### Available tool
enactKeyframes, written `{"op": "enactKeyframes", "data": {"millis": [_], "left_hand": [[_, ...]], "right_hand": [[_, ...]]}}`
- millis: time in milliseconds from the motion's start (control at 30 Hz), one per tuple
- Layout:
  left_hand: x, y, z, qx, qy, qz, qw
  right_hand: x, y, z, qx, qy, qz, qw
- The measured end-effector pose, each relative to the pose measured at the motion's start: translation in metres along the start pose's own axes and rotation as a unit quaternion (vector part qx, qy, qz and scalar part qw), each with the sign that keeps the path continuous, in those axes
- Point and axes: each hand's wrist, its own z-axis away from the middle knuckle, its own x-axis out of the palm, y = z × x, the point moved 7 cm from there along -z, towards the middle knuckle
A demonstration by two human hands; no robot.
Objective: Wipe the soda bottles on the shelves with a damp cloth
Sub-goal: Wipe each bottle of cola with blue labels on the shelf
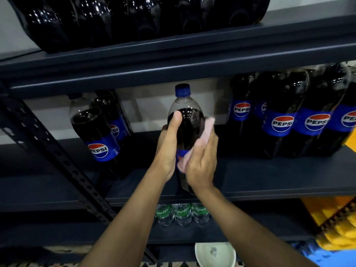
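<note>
A large Pepsi bottle [187, 132] with a blue cap stands upright at the front of the middle shelf [269, 182]. My left hand [168, 147] grips its left side, thumb up on the dark shoulder. My right hand [202, 162] holds a pale pink cloth [207, 126] against the bottle's right side and label. The lower part of the bottle is hidden behind my hands.
Two Pepsi bottles [96, 135] stand at the left of the shelf, a wrapped pack of several [300, 116] at the right. More dark bottles [134, 18] sit above. Sprite bottles [182, 213] are below, beside yellow packs [335, 224]. A white bowl [214, 254] sits lowest. A perforated shelf post [57, 151] runs at left.
</note>
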Motion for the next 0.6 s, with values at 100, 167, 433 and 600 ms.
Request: {"op": "enactKeyframes", "data": {"millis": [100, 167, 433, 600], "left_hand": [[-0.006, -0.010, -0.005, -0.025, 0.044, 0.033, 0.998], [-0.010, -0.013, -0.008, -0.025, 0.056, 0.034, 0.998], [-0.004, -0.008, -0.011, -0.020, -0.024, 0.013, 0.999], [-0.008, -0.006, -0.010, -0.027, -0.006, -0.023, 0.999]], "right_hand": [[-0.004, 0.038, 0.039, 0.129, -0.032, 0.007, 0.991], [-0.005, 0.057, 0.055, 0.209, -0.039, -0.035, 0.977], [-0.004, -0.002, -0.016, 0.158, -0.046, -0.101, 0.981], [0.003, -0.063, -0.092, 0.154, -0.141, -0.027, 0.977]]}}
